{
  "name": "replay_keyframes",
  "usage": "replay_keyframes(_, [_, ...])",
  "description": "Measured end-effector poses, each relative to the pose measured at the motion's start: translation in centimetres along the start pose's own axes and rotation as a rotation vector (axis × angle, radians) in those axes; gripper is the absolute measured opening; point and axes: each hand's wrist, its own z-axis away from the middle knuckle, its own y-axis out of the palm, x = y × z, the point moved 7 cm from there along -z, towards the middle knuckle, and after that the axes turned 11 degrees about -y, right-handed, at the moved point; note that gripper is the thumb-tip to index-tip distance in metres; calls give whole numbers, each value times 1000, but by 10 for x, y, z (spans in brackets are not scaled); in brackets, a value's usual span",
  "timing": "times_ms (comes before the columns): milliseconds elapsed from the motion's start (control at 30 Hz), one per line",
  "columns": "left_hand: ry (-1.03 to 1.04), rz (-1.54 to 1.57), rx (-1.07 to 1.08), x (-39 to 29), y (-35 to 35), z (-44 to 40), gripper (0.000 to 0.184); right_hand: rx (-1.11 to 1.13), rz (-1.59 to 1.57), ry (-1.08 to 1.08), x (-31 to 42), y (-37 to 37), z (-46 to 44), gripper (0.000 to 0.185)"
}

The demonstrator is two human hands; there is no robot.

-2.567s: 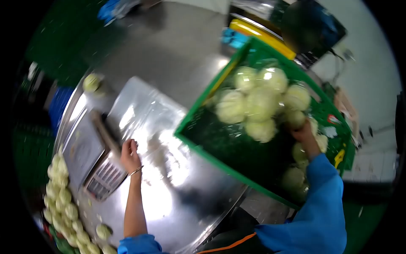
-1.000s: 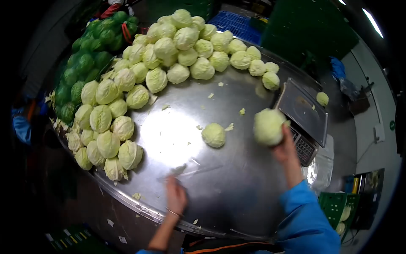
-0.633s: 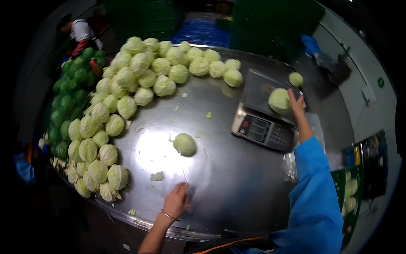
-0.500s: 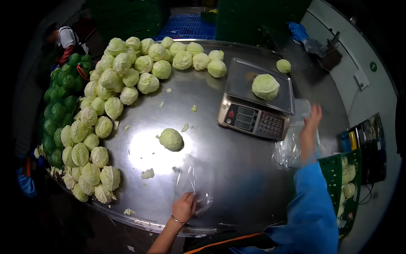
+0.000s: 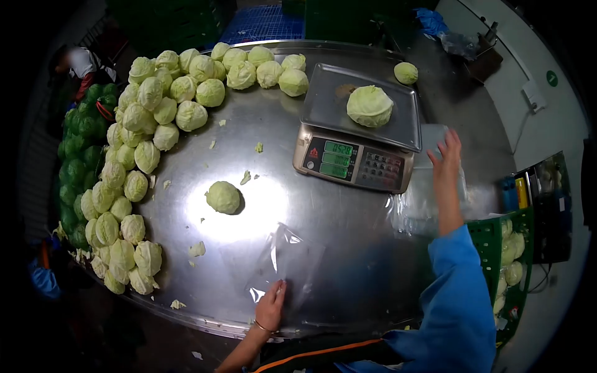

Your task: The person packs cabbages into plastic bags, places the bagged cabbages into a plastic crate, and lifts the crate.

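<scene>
A cabbage point(image 5: 370, 106) rests on the tray of a digital scale point(image 5: 354, 160), whose green display is lit. Right of the scale is my right hand point(image 5: 445, 163), fingers spread and holding nothing, over a stack of clear plastic bags point(image 5: 429, 189). My left hand point(image 5: 270, 306), near the table's front edge, has its fingers together on a clear plastic bag point(image 5: 287, 264) that lies on the metal table point(image 5: 348, 248). Beyond that bag sits a single cabbage point(image 5: 222, 198).
Many cabbages point(image 5: 147, 156) are heaped along the left and back. Green net sacks point(image 5: 78, 168) stand at far left, with a person point(image 5: 79, 64) behind them. Another cabbage point(image 5: 406, 73) lies behind the scale. A green crate point(image 5: 487, 245) with cabbages is at right.
My right hand carried a cabbage to the scale tray, let it go and moved off to the right. The scale's display has lit up. My left hand stays with the clear bag near the front edge.
</scene>
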Motion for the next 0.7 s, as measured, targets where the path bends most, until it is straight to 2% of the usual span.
replay_keyframes(100, [2, -30, 29, -4, 10, 2, 54, 289, 59, 72, 3, 84, -29, 81])
replay_keyframes(167, [-28, -40, 43, -9, 14, -3, 56, 351, 324, 12, -15, 125, -58, 100])
replay_keyframes(233, [-49, -18, 43, -11, 19, -8, 56, 480, 769, -230, -66, 157, -97, 104])
replay_keyframes(333, [-10, 81, 105, -9, 33, -3, 51, 862, 561, 60, -79, 179, -98, 99])
replay_keyframes(367, [-23, 90, 132, -9, 35, -2, 45, 729, 458, 282, -55, 171, -82, 87])
replay_keyframes(467, [-12, 113, 50, -9, 35, -1, 41, 735, 263, 366, -81, 147, -95, 73])
replay_keyframes(500, [-17, 147, 48, -8, 35, -1, 36, 687, -4, 412, -76, 144, -73, 59])
replay_keyframes(533, [-45, 175, 56, -6, 36, -4, 35, 668, -249, 528, -78, 136, -45, 56])
replay_keyframes(567, [-75, 201, 72, -3, 36, -5, 34, 633, -359, 710, -66, 123, -1, 56])
replay_keyframes(600, [-108, 228, 96, -2, 37, -1, 32, 607, -366, 833, -67, 100, 43, 56])
replay_keyframes(700, [-102, 395, 175, -2, 37, -2, 45, 736, -507, 1022, -54, 73, 232, 48])
